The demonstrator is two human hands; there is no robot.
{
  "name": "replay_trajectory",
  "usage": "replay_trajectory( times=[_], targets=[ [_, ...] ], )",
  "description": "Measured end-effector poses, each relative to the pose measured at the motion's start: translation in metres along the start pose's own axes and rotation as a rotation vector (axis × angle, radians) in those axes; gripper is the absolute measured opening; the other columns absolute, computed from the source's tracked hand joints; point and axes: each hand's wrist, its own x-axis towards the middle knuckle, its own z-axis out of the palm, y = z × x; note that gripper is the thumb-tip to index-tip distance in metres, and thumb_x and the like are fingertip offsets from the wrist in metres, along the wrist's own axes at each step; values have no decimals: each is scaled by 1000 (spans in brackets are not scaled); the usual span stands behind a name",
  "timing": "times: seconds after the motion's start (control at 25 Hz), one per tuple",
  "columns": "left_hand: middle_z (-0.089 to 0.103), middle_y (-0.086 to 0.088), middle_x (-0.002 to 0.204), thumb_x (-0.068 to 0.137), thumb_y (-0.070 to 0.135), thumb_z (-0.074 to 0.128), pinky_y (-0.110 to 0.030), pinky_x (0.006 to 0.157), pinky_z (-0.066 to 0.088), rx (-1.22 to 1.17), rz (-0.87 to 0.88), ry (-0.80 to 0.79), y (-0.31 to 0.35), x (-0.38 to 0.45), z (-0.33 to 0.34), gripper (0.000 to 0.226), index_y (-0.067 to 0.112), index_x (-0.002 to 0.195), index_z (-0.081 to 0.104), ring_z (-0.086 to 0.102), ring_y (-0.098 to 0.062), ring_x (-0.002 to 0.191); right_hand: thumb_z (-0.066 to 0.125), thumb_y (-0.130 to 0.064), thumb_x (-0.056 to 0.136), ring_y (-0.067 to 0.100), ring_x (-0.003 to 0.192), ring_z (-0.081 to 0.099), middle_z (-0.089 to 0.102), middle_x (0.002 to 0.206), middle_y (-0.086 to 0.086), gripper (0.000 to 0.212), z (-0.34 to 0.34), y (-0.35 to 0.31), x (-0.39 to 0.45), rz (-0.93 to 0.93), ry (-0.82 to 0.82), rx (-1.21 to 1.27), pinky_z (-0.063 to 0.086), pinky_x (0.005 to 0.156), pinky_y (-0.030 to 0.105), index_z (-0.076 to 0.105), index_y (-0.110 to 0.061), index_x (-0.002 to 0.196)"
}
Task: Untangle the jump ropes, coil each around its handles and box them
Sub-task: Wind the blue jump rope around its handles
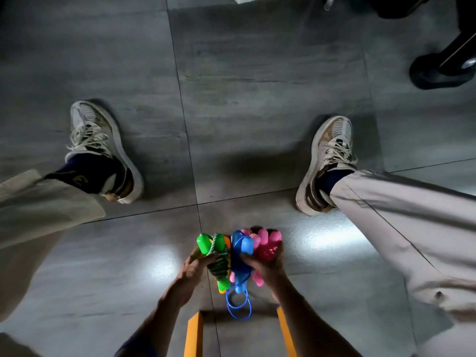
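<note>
I sit on the grey tiled floor point(257, 99) with my legs spread, and I hold all the jump ropes together in a tight bunch between my two hands, low in front of me. My left hand point(192, 266) has its fingers curled round the green rope bundle point(217, 256), whose green handles point(203, 244) stick up away from me with the green-and-white braided cord wound about them. My right hand point(262, 265) grips the pink bundle point(268, 244), its fingers wrapped round the pink handles. The blue rope point(242, 247) is pressed between the two; I cannot tell which hand bears more of it. Its blue handles stand side by side in the middle, and a loose loop of thin blue cord point(238, 305) hangs down below the bunch toward me. A bit of orange shows between the green and the blue handles.

Right under the hanging loop, at the bottom edge of the view, lies the orange box point(193, 336); I see only two of its upright walls and the floor-coloured bottom between them. The bunch is above the box's far end, not inside it.

My white sneakers point(98, 148) rest on the floor to either side. A black chair base point(438, 70) stands at the far right.
</note>
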Motion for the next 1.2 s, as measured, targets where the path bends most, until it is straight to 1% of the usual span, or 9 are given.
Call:
replay_trajectory(
  times=[0.12,0.24,0.4,0.48,0.6,0.68,0.76,1.0,1.2],
  targets=[
    [65,12,112,68,54,69,-41,94,41,1,-86,-33,-12,6,2,49,36,112,56,56,-8,103,77,21,64,-7,69,64,62,91,3,52,6,-4,-1,-1,-14,86,52,63,14,48,-7,98],
    [71,6,109,51,58,71,-35,76,49,-55,-13,28,-13,12,1,69,34,114,59,63,-13,104,82,15,61,5,88,65,62,102,9,68,10,-2,8,-88,-28,36,56,76,30,40,5,113],
    [74,9,90,71,36,71,-33,67,52,-98,83,148,14,26,-8,41,28,110,61,69,-13,87,88,1,61,14,114,58,54,134,5,109,25,-40,19,-115,21,-35,48,86,10,22,-11,148],
    [73,11,85,87,25,68,-31,65,53,-60,161,183,31,36,-9,25,26,111,60,69,-3,77,89,-17,61,11,129,48,43,147,-3,117,35,-56,26,-221,-6,-99,42,100,16,16,-16,153],
    [68,4,88,94,17,59,-23,55,55,-38,205,240,50,45,-2,16,24,109,56,67,2,66,71,-62,58,29,124,48,43,141,4,101,42,-66,27,-195,94,-461,47,93,42,35,-22,144],
    [68,-1,93,93,20,62,-29,67,58,-16,194,295,51,49,-2,14,25,105,57,68,-8,76,57,-71,67,32,112,51,50,130,7,82,46,-58,17,-217,208,-788,46,83,41,49,-22,132],
    [68,2,94,92,23,63,-37,81,54,25,188,308,46,50,-1,11,27,101,58,66,-15,86,48,-74,67,30,99,60,64,110,4,70,53,-50,9,-212,135,-732,47,75,37,61,-22,112],
    [68,2,96,93,39,59,-34,72,56,70,130,253,46,44,-7,8,34,99,63,64,-14,87,78,-46,69,10,77,66,73,82,-7,35,58,-56,14,-88,-50,-451,50,67,28,71,-20,91],
    [69,4,101,59,63,71,-36,81,52,121,322,421,62,27,-14,61,25,107,65,64,-17,95,73,-15,83,9,58,67,65,53,-8,22,38,-89,19,3,-134,-142,54,54,26,63,-18,65]
  ],
)
